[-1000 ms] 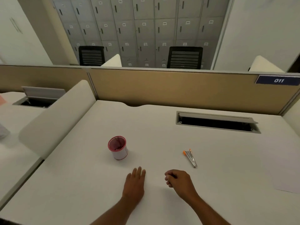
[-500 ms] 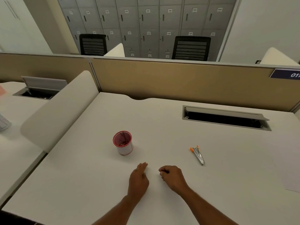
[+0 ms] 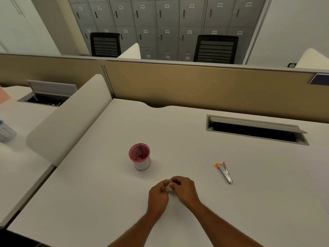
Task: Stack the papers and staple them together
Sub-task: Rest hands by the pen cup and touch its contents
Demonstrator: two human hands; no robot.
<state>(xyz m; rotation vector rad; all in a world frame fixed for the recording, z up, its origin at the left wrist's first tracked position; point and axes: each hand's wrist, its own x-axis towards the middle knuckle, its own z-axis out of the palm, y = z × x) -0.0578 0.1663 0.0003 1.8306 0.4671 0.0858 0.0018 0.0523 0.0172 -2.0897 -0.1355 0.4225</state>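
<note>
Not much done yet. Left hand [image 3: 158, 196] & right hand [image 3: 185, 188] meet, fingers curled; can't tell if they pinch sth tiny. Stapler [image 3: 225, 172] lies untouched, to the right. Paper [image 3: 322, 189] sits far right at desk [image 3: 106, 202] edge, not stacked.

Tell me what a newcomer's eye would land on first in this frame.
Probably the red-rimmed cup standing upright on the white desk, the one spot of strong colour. Next, the left hand and right hand, brought together fingertip to fingertip nearer the viewer than the cup; whether they pinch anything is too small to tell. To their right lies a small metal tool with orange tips, and a sheet of paper shows at the desk's far right edge.
</note>
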